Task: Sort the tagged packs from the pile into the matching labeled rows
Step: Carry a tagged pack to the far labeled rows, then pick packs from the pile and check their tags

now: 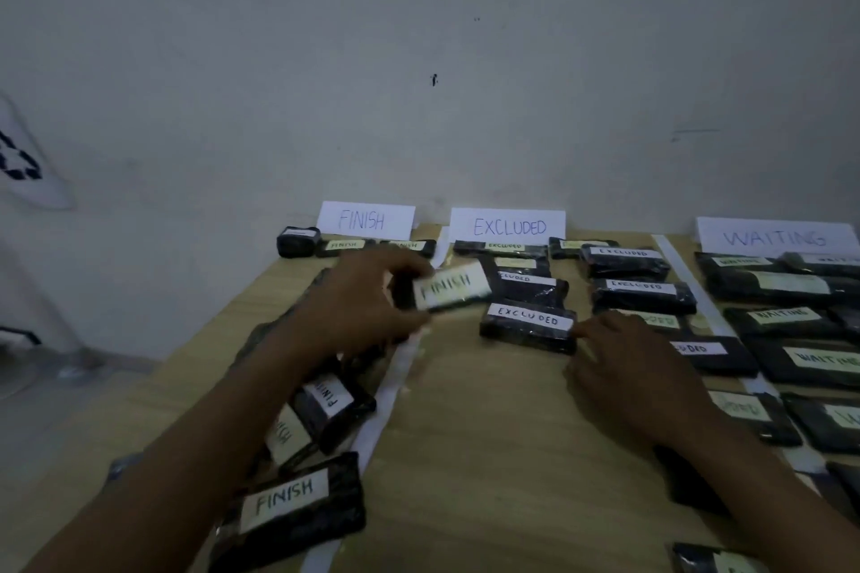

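My left hand pinches a FINISH-tagged pack by its end, right hand relaxed, holding nothing; a slip could drop it among EXCLUDED packs.

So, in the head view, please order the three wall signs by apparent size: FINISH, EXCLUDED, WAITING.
1. WAITING sign, largest, though the frame edge cuts it.
2. EXCLUDED sign.
3. FINISH sign, slightly smaller.
All three stand equally far back, so nearness matters little.
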Action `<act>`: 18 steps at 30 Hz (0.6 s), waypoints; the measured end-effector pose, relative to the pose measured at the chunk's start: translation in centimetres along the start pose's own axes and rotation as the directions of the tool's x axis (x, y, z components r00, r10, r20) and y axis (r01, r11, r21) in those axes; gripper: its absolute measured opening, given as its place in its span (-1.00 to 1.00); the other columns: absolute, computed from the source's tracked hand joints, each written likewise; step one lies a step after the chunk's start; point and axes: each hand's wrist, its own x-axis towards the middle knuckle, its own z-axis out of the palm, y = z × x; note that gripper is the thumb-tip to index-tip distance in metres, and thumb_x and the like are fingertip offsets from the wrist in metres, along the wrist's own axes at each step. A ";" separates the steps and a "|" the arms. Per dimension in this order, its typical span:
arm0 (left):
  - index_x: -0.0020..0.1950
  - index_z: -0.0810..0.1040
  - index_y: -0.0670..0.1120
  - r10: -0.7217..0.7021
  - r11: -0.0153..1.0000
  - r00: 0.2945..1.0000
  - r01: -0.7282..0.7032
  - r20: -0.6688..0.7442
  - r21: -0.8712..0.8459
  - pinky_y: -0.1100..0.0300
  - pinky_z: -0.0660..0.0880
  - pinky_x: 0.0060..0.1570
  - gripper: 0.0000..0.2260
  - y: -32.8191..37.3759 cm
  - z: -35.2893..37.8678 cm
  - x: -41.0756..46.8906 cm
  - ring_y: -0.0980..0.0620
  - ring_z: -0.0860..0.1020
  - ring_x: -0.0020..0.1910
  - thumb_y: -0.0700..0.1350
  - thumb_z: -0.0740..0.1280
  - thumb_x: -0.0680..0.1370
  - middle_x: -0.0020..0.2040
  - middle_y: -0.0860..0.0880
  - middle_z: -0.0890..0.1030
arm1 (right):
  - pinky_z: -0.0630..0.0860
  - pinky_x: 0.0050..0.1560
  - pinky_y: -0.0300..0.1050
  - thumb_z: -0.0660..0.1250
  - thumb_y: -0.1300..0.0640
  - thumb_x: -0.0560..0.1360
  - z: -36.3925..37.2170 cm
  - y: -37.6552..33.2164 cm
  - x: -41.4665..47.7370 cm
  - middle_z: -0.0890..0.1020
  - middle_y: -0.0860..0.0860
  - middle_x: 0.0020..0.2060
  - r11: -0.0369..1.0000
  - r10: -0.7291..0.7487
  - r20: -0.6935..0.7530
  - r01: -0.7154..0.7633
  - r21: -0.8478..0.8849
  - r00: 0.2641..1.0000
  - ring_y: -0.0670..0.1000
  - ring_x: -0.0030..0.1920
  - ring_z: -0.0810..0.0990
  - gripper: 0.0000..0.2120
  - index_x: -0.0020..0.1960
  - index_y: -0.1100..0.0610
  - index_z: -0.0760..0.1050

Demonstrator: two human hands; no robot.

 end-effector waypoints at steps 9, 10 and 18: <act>-0.05 0.58 -0.10 -0.344 0.845 0.919 0.214 -0.191 -0.489 0.15 0.58 -0.23 -0.77 -8.6 -2.9 5.2 -0.02 0.61 -0.21 -0.33 0.48 0.37 -0.11 -0.07 0.65 | 0.26 0.33 0.02 0.08 -0.18 0.56 0.6 -1.1 -0.8 0.40 -0.01 0.34 0.994 0.046 0.046 -0.041 -0.100 0.998 0.06 0.33 0.36 -0.44 0.49 0.00 0.09; -0.04 0.58 -0.09 -0.339 0.876 0.923 0.240 -0.181 -0.418 0.10 0.59 -0.19 -0.74 -9.4 -2.3 5.8 -0.04 0.62 -0.19 -0.32 0.51 0.36 -0.09 -0.07 0.65 | 0.26 0.32 0.01 0.07 -0.18 0.56 0.6 -1.1 -0.8 0.41 -0.01 0.32 0.994 0.039 0.046 -0.034 -0.105 0.998 0.05 0.31 0.37 -0.45 0.48 0.00 0.10; 0.23 0.52 -0.11 -0.268 0.921 0.963 0.268 -0.038 0.282 0.16 0.42 0.09 -0.58 -12.1 0.5 12.1 -0.08 0.51 0.12 -0.26 0.46 0.39 0.21 -0.11 0.56 | 0.30 0.29 -0.02 0.03 -0.16 0.56 0.7 -1.1 -0.7 0.48 -0.04 0.21 0.993 0.004 0.051 0.002 -0.116 0.999 0.01 0.21 0.43 -0.51 0.44 0.00 0.16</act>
